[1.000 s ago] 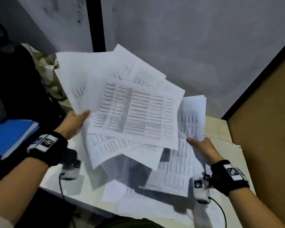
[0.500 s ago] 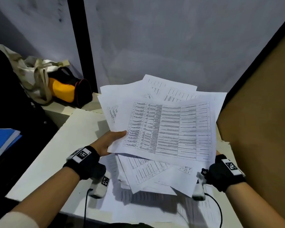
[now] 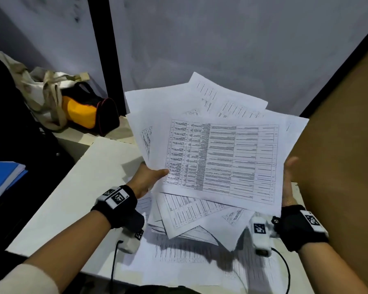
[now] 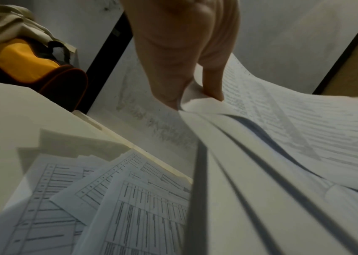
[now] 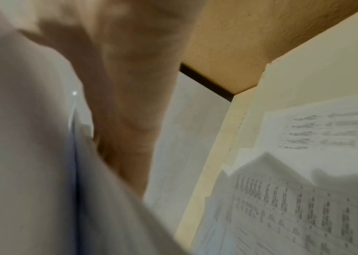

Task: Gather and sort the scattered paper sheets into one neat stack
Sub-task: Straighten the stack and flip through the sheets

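I hold a loose, fanned bunch of printed paper sheets (image 3: 221, 158) above the white table (image 3: 83, 187). My left hand (image 3: 149, 177) grips the bunch's left edge, thumb on top; the left wrist view shows thumb and fingers (image 4: 169, 82) pinching the sheets (image 4: 282, 138). My right hand (image 3: 288, 179) stands flat, fingers straight, against the bunch's right edge. In the right wrist view this hand (image 5: 130, 112) is blurred beside the sheets (image 5: 21, 138). More sheets lie askew on the table under the bunch (image 3: 179, 257), (image 4: 108, 207), (image 5: 304, 215).
A yellow and black bag (image 3: 87, 111) and a beige cloth bag (image 3: 43, 92) sit at the back left. A blue folder (image 3: 2, 179) lies left of the table. A brown board (image 3: 338, 145) closes the right side, a grey wall the back.
The bunch has come down from the upper left to the middle, over the table. My right hand let go of the sheets it held at the right and now lies flat against the bunch's right edge.
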`<act>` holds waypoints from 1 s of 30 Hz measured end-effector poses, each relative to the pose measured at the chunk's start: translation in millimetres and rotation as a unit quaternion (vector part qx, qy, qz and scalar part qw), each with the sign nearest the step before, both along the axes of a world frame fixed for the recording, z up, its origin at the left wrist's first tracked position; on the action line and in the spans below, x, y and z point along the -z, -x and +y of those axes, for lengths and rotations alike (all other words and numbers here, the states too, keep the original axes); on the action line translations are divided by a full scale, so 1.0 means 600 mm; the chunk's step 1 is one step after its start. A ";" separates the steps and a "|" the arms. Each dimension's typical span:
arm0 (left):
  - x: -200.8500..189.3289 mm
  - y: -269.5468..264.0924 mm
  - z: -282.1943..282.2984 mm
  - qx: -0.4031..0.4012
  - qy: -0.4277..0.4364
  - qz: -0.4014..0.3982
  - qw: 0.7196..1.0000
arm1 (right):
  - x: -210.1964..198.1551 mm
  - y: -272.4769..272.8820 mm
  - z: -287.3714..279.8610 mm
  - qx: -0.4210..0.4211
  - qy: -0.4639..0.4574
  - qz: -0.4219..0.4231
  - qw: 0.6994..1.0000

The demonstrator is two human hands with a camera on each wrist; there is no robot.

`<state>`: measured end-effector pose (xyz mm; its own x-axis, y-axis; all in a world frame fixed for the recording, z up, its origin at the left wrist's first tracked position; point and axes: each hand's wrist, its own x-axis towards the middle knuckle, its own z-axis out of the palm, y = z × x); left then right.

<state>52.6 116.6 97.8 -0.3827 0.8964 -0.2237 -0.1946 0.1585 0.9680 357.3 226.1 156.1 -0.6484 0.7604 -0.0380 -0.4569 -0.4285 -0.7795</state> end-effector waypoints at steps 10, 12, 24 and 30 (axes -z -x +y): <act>0.018 -0.004 -0.014 -0.020 0.016 0.013 1.000 | 0.012 0.034 0.007 0.085 -0.086 -0.333 0.935; 0.016 -0.008 -0.015 -0.044 0.005 0.046 0.998 | 0.019 0.046 0.002 0.153 -0.111 -0.355 0.916; 0.040 -0.016 -0.029 -0.059 0.036 0.059 0.996 | 0.099 0.068 -0.047 0.121 -0.016 -0.347 0.930; 0.015 0.017 -0.014 -0.043 -0.004 0.061 0.997 | 0.052 0.071 -0.023 0.195 -0.063 -0.290 0.935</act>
<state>42.6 108.2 88.8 -0.4817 0.8608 -0.1642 -0.0887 0.1385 0.9864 314.7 212.5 124.9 -0.2191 0.9567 -0.1917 -0.0448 -0.2061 -0.9775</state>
